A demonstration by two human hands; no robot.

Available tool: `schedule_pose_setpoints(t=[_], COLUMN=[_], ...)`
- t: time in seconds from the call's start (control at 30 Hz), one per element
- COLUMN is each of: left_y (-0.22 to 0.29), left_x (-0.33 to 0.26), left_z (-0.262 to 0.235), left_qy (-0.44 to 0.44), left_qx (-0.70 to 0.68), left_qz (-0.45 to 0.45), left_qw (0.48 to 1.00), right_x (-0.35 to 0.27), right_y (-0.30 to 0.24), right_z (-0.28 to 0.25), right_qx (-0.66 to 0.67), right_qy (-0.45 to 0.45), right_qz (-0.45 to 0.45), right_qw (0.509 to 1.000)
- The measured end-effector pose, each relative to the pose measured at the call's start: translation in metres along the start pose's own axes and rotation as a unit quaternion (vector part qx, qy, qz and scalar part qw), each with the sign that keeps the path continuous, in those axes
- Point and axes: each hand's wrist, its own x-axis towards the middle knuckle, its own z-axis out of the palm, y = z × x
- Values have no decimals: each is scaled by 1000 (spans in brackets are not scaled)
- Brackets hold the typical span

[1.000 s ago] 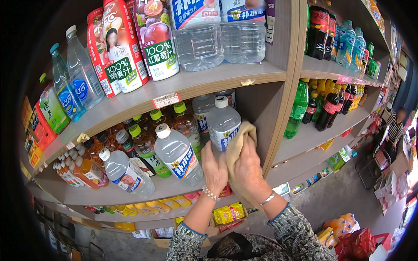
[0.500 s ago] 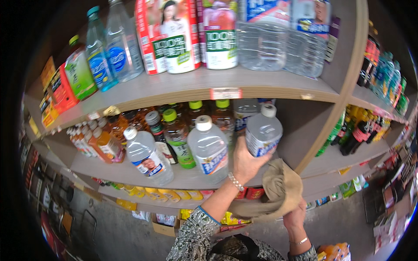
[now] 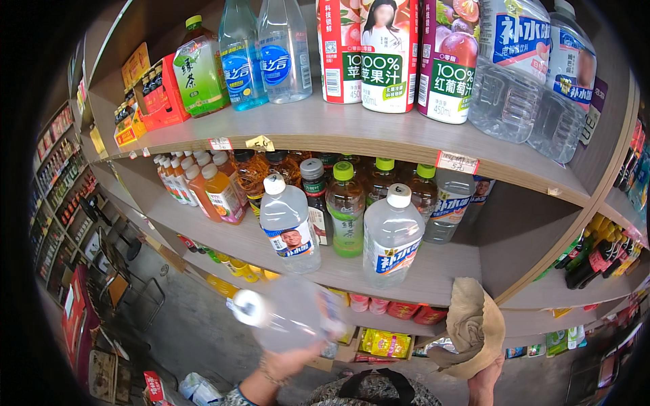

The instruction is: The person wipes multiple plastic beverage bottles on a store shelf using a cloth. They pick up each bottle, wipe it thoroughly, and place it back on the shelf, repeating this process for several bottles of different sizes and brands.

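Note:
My left hand (image 3: 292, 362) is wrapped round a large clear plastic drink bottle (image 3: 288, 314) with a white cap. The bottle lies tilted in front of the shelf, smeared by motion, its cap toward the left. At the right, my right hand (image 3: 489, 373) grips a bunched tan cloth (image 3: 477, 331) just off the shelf edge. Two like bottles stand upright at the front of the middle shelf: one clear bottle (image 3: 290, 227) at the left, another clear bottle (image 3: 394, 237) at the right. Between them, slightly behind, stands a green tea bottle (image 3: 347, 210).
Orange juice bottles (image 3: 222, 193) line the middle shelf's left. The upper shelf board (image 3: 352, 135) juts out above, bearing cartons (image 3: 389, 61) and tall bottles. A vertical divider (image 3: 596, 210) stands at the right. Below are a box of yellow packets (image 3: 384, 344) and a chair (image 3: 112, 274).
My left hand has taken the clear bottle off the middle shelf and swung it down and left. My right hand still holds the cloth. The view has shifted leftward.

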Motion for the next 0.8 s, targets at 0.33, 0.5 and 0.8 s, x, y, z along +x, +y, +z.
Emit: schedule_pose_setpoints(t=[0.33, 0.5, 0.8], left_y=[-168, -217, -141], left_x=[75, 88, 65], left_z=[-62, -59, -44], left_qy=[335, 315, 370], left_qx=[-77, -76, 140], left_qz=[-112, -62, -29], left_qw=[932, 944, 918], right_x=[-20, -32, -45], right_y=[-7, -14, -9], right_z=[35, 39, 18], right_qx=[1, -8, -19], right_qy=[-45, -46, -8], right_qz=[22, 6, 20], right_qw=[999, 999, 1000])
